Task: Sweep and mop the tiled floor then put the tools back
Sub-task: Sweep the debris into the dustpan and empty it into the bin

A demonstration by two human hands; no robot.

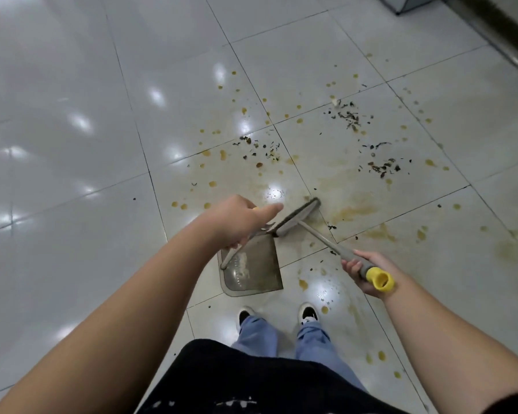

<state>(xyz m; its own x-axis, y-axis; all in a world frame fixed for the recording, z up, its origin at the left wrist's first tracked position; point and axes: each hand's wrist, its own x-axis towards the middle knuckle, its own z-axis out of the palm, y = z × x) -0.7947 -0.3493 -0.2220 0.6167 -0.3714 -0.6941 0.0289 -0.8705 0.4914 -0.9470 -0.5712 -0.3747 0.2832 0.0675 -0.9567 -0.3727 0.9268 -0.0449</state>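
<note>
One broom (299,215), right hand (364,271) gripping handle; one dustpan (253,271), left hand (237,222) seemingly gripping its handle; three debris clusters.

Left hand (237,222) grip curled, forefinger extended, right hand (364,271) grip wrapped tight, both forearms outstretched

grey broom (296,217) head touching grey dustpan (251,270), stained tiles (356,201)

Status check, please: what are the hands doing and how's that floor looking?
Left hand grips dustpan handle; right hand grips broom. Dark debris and yellow stains unswept ahead. Nothing blocking.
</note>
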